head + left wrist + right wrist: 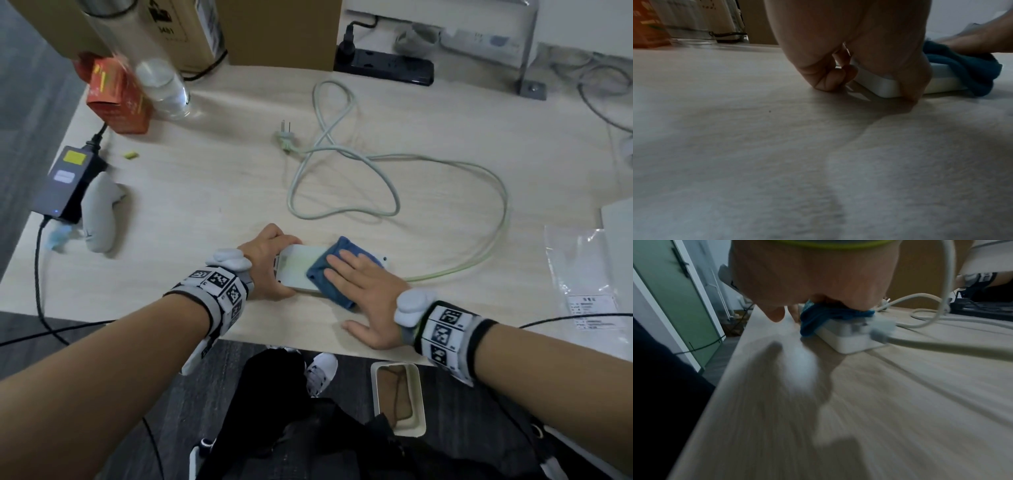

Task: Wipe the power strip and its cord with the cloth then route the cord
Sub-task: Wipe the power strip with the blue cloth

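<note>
A white power strip (297, 266) (875, 81) (851, 339) lies flat near the table's front edge. My left hand (265, 265) (849, 65) grips its left end, fingers and thumb curled round the sides. A blue cloth (337, 270) (962, 66) (830, 313) covers the strip's right half. My right hand (363, 291) (809, 282) presses flat on the cloth with straight fingers, thumb spread out over the table. The pale cord (445, 164) (941, 344) leaves the strip's right end, loops across the table and ends in a plug (285, 135) lying loose.
A black power strip (383, 63) lies at the back by cardboard boxes (281, 31). An orange carton (116, 96) and clear bottle (164, 89) stand back left. A black adapter (68, 181) and grey object (99, 216) sit at the left edge, a plastic bag (589, 284) at right.
</note>
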`<state>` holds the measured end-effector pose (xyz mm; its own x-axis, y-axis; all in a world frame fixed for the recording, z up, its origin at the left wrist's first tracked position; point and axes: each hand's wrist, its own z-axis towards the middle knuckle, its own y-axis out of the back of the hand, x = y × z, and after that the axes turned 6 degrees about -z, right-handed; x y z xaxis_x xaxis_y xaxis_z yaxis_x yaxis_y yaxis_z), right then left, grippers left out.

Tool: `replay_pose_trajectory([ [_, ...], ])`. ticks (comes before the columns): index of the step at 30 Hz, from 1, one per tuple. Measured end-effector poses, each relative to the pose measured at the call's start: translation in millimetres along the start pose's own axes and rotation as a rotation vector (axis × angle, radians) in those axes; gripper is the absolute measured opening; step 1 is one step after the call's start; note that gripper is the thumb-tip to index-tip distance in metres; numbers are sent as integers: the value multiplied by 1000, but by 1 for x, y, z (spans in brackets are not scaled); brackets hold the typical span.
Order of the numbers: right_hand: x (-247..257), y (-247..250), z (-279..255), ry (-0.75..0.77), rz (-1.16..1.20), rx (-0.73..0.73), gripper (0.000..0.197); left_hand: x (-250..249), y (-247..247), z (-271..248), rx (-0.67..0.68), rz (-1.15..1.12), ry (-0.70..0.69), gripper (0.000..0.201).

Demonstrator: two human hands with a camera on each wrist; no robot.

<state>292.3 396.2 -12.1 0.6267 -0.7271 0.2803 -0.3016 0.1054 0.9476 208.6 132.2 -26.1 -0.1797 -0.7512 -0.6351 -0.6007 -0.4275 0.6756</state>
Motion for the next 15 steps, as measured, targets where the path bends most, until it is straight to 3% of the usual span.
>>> replay_pose_trajectory([
  [6,33,-10,61,-5,8,-5,85,-6,-3,-4,-39,-30,-32,63],
  [11,-13,3,14,60,1,47,75,-3,-2,-3,-38,-29,-29,79],
  [15,-45,12,-37,43,-70,62,75,-3,2,-1,-15,-12,-28,78],
])
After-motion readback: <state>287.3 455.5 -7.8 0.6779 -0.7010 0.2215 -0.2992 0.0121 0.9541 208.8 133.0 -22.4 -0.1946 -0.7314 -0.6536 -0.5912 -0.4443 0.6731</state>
